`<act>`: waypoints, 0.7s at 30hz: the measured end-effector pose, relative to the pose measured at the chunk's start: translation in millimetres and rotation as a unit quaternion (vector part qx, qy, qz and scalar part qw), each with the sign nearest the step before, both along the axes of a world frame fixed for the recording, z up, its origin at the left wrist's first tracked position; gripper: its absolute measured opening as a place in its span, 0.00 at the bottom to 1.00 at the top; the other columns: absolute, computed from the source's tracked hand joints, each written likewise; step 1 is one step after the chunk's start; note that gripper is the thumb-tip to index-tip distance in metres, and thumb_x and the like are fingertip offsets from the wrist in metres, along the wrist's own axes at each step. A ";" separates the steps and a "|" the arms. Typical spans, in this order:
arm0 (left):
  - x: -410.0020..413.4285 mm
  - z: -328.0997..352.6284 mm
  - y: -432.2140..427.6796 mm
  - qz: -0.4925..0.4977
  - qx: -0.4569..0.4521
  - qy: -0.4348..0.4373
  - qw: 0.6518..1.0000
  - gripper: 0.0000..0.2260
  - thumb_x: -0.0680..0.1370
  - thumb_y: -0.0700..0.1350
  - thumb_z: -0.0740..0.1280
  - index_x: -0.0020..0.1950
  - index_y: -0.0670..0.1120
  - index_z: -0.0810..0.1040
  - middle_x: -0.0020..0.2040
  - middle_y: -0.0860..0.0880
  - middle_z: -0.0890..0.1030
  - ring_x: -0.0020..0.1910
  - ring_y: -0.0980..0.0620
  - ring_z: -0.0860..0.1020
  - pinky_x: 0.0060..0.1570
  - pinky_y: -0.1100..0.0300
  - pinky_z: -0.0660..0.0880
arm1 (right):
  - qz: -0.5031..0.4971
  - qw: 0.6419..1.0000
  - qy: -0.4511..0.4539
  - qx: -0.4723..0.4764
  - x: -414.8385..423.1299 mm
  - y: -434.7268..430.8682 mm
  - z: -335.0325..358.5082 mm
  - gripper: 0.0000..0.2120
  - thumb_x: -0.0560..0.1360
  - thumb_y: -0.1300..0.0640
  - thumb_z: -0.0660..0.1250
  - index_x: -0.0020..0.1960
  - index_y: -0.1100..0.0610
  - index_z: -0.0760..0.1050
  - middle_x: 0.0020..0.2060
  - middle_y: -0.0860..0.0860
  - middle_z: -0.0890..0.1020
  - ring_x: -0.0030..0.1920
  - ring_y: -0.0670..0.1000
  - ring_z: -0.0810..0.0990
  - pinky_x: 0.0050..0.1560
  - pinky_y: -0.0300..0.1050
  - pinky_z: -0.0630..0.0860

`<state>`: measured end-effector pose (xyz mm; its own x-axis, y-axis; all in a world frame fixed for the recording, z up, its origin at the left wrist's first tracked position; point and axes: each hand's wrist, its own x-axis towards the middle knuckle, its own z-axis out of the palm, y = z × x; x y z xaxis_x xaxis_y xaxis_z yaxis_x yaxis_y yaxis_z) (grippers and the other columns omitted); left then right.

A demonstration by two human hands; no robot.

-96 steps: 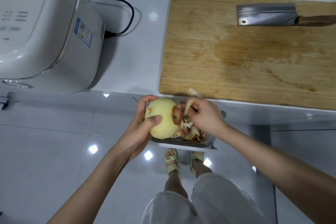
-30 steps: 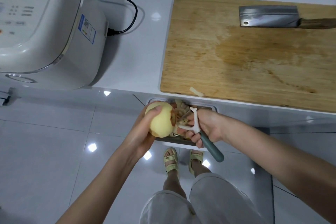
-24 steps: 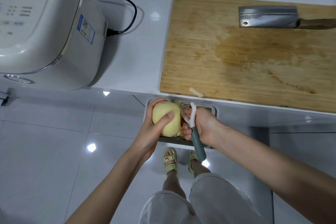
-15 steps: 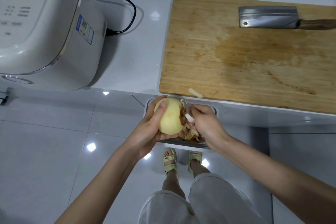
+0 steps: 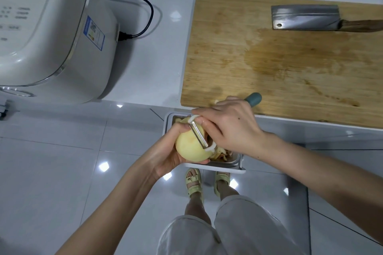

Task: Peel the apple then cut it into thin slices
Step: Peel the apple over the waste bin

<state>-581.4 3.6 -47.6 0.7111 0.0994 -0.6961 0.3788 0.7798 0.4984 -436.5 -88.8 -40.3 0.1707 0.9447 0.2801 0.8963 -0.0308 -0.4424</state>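
A mostly peeled, pale yellow apple (image 5: 189,147) sits in my left hand (image 5: 167,158), held over a small bin below the counter edge. My right hand (image 5: 230,126) grips a peeler (image 5: 200,133) with a white head and teal handle; its blade lies across the apple's right side, and the handle end sticks out over the board's front edge. A strip of reddish skin shows on the apple just right of the blade. A cleaver (image 5: 306,17) with a wooden handle lies on the wooden cutting board (image 5: 279,62) at the back right.
The white bin (image 5: 223,164) holds apple peelings beneath my hands. A white rice cooker (image 5: 47,29) with a black power cord (image 5: 143,12) stands on the white counter at left. My legs and sandalled feet are on the glossy tiled floor below.
My right hand has turned the peeler so its handle points away over the board and laid the blade across the apple. My left hand has rotated the apple slightly and lowered it.
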 end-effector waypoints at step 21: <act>-2.1 6.9 2.5 0.041 0.071 0.016 0.997 0.19 0.72 0.50 0.62 0.60 0.43 0.74 0.48 0.39 0.82 0.41 0.42 0.82 0.32 0.50 0.80 | -0.063 0.996 0.058 0.011 -5.9 3.6 4.5 0.16 0.76 0.52 0.57 0.41 0.55 0.82 0.22 0.48 0.77 0.24 0.52 0.76 0.36 0.37 0.65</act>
